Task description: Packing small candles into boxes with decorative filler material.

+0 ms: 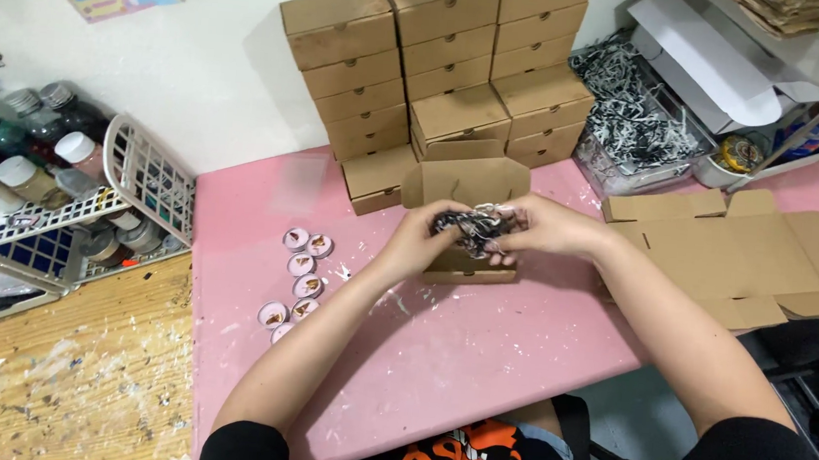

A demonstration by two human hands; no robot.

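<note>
Black-and-white shredded paper point(472, 227) pinched between left hand point(420, 240) and right hand point(546, 226).

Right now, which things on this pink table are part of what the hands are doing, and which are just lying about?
In hand:
- left hand and right hand, both gripping a wad of black-and-white shredded paper
- open cardboard box beneath them

Lying about:
- stacked closed cardboard boxes
- flat unfolded box
- clear tub of shredded paper
- small round pink tins
- basket of paint bottles

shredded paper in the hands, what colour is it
Black and white shredded paper, seen in the head view.
</note>
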